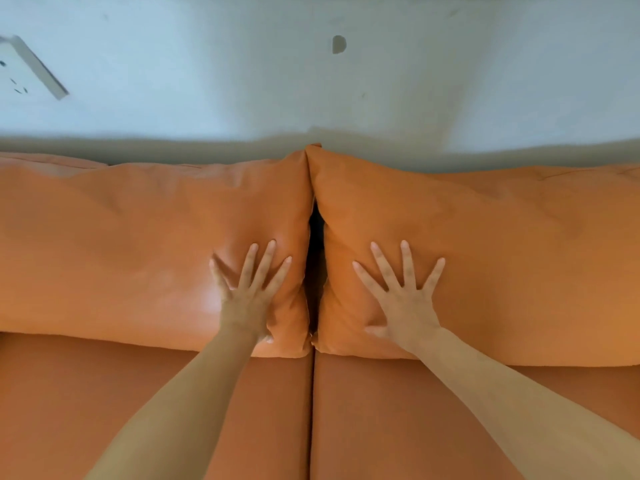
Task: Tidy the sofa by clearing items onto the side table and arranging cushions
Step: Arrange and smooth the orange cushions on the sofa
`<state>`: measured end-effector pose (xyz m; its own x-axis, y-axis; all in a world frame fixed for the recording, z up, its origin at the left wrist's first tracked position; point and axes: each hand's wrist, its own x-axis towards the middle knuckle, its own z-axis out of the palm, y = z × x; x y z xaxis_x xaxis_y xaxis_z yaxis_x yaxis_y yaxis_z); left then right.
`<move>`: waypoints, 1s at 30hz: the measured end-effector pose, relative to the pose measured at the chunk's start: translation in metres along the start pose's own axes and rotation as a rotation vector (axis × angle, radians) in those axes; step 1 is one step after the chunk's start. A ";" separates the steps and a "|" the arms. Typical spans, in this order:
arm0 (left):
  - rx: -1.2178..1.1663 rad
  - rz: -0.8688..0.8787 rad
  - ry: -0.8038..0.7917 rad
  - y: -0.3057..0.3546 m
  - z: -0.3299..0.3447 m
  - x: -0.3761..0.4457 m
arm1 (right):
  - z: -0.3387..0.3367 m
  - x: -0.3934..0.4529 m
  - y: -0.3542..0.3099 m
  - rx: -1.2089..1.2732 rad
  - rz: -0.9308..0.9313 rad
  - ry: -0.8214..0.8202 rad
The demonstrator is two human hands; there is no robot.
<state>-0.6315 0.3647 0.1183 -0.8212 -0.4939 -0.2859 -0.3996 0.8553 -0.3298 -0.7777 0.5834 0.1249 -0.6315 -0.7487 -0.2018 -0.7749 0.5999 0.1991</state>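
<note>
A: Cushions: left cushion (pixel 145 244) and right cushion (pixel 485 251) stand against the sofa (pixel 156 403) back, a dark gap between them.

B: Left hand (pixel 247 299) and right hand (pixel 403 303) press flat, fingers spread, gripping nothing. Uneven pushing could widen the gap or tip one forward.
</note>
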 end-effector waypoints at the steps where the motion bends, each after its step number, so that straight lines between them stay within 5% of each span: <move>1: -0.019 0.009 0.005 -0.001 0.003 0.003 | 0.002 0.002 -0.002 -0.015 0.018 -0.004; 16: -0.068 -0.046 0.076 -0.007 0.017 0.061 | 0.005 0.038 -0.004 -0.007 0.097 -0.094; 30: 0.000 0.052 0.284 -0.011 0.025 0.015 | 0.001 0.011 -0.015 -0.082 0.100 -0.005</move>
<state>-0.6298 0.3441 0.0952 -0.9218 -0.3858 -0.0386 -0.3541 0.8783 -0.3212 -0.7728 0.5661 0.1189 -0.7056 -0.6850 -0.1814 -0.7034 0.6462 0.2961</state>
